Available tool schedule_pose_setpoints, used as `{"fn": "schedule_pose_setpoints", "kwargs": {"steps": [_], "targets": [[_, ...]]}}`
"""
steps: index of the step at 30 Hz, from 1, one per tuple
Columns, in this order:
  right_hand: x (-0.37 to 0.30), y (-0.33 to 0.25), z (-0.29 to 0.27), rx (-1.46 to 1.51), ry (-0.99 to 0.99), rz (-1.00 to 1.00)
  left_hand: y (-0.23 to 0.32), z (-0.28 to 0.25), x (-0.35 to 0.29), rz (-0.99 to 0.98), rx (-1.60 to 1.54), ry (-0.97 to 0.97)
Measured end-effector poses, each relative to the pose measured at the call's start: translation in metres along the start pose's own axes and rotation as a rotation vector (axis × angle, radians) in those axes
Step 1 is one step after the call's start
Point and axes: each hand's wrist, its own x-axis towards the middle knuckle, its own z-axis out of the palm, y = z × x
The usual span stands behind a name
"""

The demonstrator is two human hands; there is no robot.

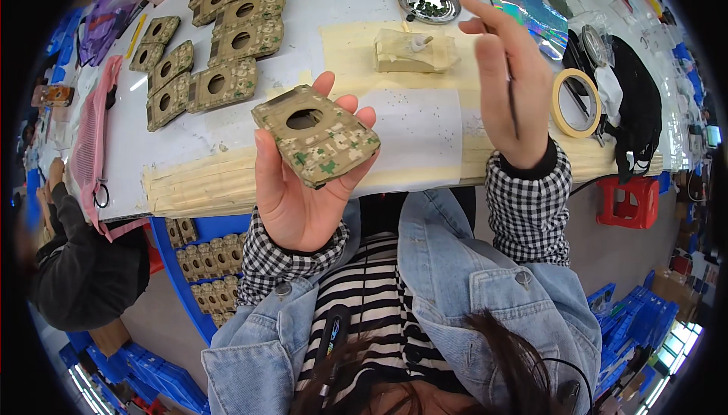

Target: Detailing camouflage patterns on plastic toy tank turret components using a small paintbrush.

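Note:
My left hand (299, 187) is closed around a camouflage-patterned plastic housing (326, 138), a flat casing with a round hole. It is tilted above the table's front edge. My right hand (519, 81) is raised over the table to the right, partly blurred. A thin dark stick-like tool (512, 104) lies along it, its ends hard to make out. The right fingertips are nearest a round metal dish (409, 7) with small dark green pieces in it. Left of this dish's front stands a tape-wrapped block (394, 55) with a small pale nozzle on top.
Several more camouflage housings (224, 85) lie at the table's left. A tape roll (561, 104), a black cloth bag (637, 97) and an iridescent pouch (535, 17) are on the right. Below the table sits a blue tray (163, 241) of housings. Another person's sleeve (98, 256) is at left.

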Motion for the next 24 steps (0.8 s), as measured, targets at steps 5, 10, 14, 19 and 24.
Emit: {"fn": "schedule_pose_setpoints", "kwargs": {"steps": [5, 10, 14, 19, 24], "targets": [[-0.025, -0.010, -0.024, 0.302, -0.096, 0.208, 0.006, -0.005, -0.001, 0.026, 0.019, -0.025], [-0.043, -0.011, -0.019, 0.538, -0.194, 0.504, 0.007, -0.010, 0.001, 0.020, 0.003, -0.030], [-0.041, -0.005, -0.010, 0.583, -0.232, 0.529, 0.008, -0.009, 0.000, 0.017, 0.000, -0.013], [-0.046, -0.002, 0.001, 0.609, -0.240, 0.582, 0.011, -0.007, 0.000, 0.029, -0.006, -0.004], [-0.045, -0.001, 0.000, 0.503, -0.347, 0.580, 0.010, -0.010, 0.001, 0.022, -0.003, 0.004]]}}
